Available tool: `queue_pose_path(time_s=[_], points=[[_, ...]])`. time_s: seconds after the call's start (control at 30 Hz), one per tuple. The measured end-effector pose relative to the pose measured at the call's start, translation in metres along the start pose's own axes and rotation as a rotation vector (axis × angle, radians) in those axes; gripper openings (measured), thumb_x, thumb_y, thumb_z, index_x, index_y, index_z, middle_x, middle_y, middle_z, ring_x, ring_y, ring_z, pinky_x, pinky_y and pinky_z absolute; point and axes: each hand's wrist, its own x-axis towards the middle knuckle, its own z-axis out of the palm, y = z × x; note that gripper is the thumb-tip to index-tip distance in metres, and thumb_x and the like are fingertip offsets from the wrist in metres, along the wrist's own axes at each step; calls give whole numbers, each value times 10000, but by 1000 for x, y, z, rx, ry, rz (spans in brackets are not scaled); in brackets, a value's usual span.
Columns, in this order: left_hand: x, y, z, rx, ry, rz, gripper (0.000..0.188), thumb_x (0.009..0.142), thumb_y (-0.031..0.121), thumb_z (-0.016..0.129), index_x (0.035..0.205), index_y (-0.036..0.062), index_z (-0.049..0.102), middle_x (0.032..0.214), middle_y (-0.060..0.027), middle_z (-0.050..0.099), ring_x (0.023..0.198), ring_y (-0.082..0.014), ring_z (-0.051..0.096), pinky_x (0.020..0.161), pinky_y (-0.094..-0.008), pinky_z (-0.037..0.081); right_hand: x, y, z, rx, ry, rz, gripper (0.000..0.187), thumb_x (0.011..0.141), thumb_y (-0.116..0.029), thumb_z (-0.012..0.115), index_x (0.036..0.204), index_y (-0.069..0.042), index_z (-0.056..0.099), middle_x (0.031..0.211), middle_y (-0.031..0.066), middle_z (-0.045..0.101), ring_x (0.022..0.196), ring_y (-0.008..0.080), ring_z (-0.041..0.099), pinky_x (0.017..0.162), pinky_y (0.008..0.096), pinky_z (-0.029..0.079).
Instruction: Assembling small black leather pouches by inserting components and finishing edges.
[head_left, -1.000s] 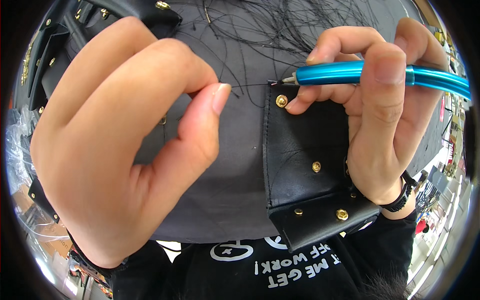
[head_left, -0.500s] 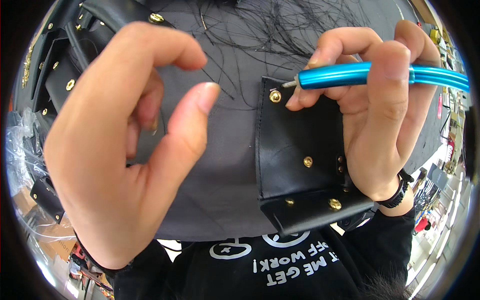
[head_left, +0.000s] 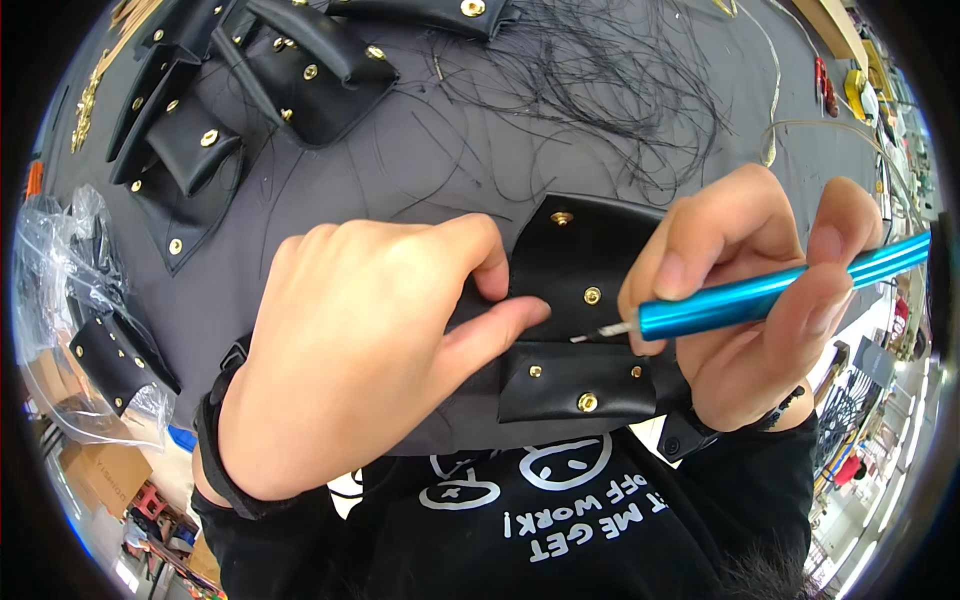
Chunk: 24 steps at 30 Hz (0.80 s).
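Note:
My right hand point(head_left: 750, 290) is closed around a shiny blue pen-shaped tool point(head_left: 735, 305) with a thin metal tip. That tip is over the lower fold of an unfolded black leather pouch point(head_left: 555, 260) with gold snaps, and some of the right fingers overlap the pouch's right side. At the pouch's left edge is my left hand point(head_left: 370, 320), its thumb stretched toward the leather and its forefinger bent, with a small gap between them. The left hand's other fingers are hidden beneath it; nothing shows in its grasp.
More black leather pouches point(head_left: 310, 85) with gold snaps lie at the far left. Loose black threads point(head_left: 610, 90) spread across the back. On the left are a clear plastic bag point(head_left: 50, 270) and a small black snap piece point(head_left: 120, 360). Red-handled tool point(head_left: 825, 88) lies far right.
My view has shifted, showing more of the far table. The blue tool's tip has gone from the pouch's upper corner to its lower fold. My left hand has come right, against the pouch's edge.

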Motion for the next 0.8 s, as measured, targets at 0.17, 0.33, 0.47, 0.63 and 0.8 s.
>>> queue_pose_path(time_s=[0.17, 0.33, 0.47, 0.63, 0.8], points=[[-2, -10, 0, -10, -15, 36, 124, 709, 108, 711, 731, 55, 601, 469, -3, 256, 397, -133, 300, 420, -306, 236, -8, 2, -2, -119, -68, 229, 266, 978, -391, 354, 1036, -160, 235, 814, 193, 515, 500, 190, 543, 463, 265, 500], [-2, -10, -4, -71, -38, 24, 94, 728, 74, 678, 743, 40, 592, 474, -3, 266, 407, -120, 297, 422, -297, 230, -11, 9, -1, -85, -176, 308, 256, 983, -304, 384, 1021, -116, 214, 838, 238, 526, 564, 204, 565, 527, 277, 527], [-1, -13, -5, -98, -67, 35, 98, 731, 54, 671, 748, 30, 578, 483, -4, 270, 422, -110, 287, 426, -285, 222, -11, 13, -3, -105, -211, 327, 252, 985, -266, 384, 1030, -98, 202, 848, 252, 522, 586, 207, 572, 547, 278, 532], [-4, -20, -12, -177, -141, 86, 100, 727, 34, 668, 744, 24, 570, 487, 15, 273, 428, -90, 280, 427, -271, 211, -9, 15, -4, -157, -268, 314, 251, 978, -234, 410, 1026, -93, 208, 849, 277, 526, 573, 219, 575, 544, 277, 530], [-6, -13, -18, -217, -218, 66, 92, 727, 23, 666, 747, 34, 577, 489, 41, 278, 426, -68, 275, 426, -255, 204, -13, 16, -1, -132, -215, 279, 285, 961, -216, 461, 1026, -95, 211, 816, 288, 534, 525, 233, 563, 522, 278, 524]])
